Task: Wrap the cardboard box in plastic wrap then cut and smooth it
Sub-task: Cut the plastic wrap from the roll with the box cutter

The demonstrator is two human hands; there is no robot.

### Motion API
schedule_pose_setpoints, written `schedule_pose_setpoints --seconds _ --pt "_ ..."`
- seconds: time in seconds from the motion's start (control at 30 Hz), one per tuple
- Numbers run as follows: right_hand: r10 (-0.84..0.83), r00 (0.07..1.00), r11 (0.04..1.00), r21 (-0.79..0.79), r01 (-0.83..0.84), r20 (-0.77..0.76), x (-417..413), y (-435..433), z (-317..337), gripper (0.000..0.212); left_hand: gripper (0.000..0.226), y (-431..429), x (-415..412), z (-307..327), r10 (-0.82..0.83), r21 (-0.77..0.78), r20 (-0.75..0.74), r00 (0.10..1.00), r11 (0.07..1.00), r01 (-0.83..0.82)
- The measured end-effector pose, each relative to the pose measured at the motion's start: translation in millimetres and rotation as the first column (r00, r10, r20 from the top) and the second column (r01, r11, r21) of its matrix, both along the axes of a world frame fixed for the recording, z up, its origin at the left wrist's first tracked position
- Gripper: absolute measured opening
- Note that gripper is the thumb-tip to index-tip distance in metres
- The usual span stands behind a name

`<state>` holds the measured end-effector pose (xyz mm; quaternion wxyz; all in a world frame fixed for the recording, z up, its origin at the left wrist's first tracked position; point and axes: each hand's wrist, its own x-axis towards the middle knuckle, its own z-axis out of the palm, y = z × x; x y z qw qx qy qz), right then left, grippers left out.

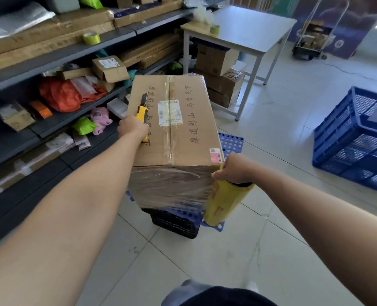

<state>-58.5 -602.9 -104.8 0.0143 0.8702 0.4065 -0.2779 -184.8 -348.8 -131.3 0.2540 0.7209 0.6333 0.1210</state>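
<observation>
A large cardboard box (pixel 192 129) with printed characters and shipping labels stands on a blue perforated board (pixel 230 143) over a black crate (pixel 174 224). Clear plastic wrap (pixel 170 186) covers its near side. My left hand (pixel 132 128) grips a yellow and black utility knife (pixel 142 109) at the box's top left, blade end pointing away from me. My right hand (pixel 235 167) grips the top of a yellow plastic wrap roll (pixel 223 202), held upright against the box's near right corner, with film stretched from the roll onto the box.
Dark shelves (pixel 50 58) loaded with flat cartons, bags and tape rolls run along the left. A white table (pixel 249 29) with cartons beneath stands behind the box. A blue plastic crate (pixel 355 138) sits on the tiled floor at right. A hand trolley (pixel 313 40) is far back.
</observation>
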Motion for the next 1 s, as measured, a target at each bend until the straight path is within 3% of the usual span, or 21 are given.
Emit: schedule_pose_setpoints --seconds 0.13,0.33,0.57,0.7,0.83,1.0 --pt "-0.036 0.999 0.999 0.005 0.036 -0.031 -3 0 0 0.043 0.048 8 9 1 -0.003 -0.063 0.003 1.0 0.998 0.003" --pt "-0.072 0.997 0.997 0.022 0.072 -0.005 -8 -2 0 0.041 0.055 6 14 6 0.034 -0.139 0.142 0.989 0.99 -0.014" --pt "-0.045 0.999 0.998 0.048 0.044 0.021 -11 -8 -2 0.035 0.035 -43 -2 28 -0.119 -0.006 0.335 0.935 0.992 0.128" --pt "0.054 0.998 0.998 0.028 -0.054 0.012 -17 -16 2 0.041 0.033 -83 -18 32 -0.136 -0.009 0.411 0.902 0.988 0.153" --pt "0.174 0.982 0.984 0.011 -0.175 0.079 -22 -28 7 0.029 0.027 -130 -36 28 -0.098 -0.058 0.518 0.85 0.987 0.149" --pt "0.242 0.966 0.968 0.043 -0.247 0.091 -20 -43 10 0.029 0.036 -202 -63 9 -0.128 -0.061 0.578 0.806 0.978 0.199"
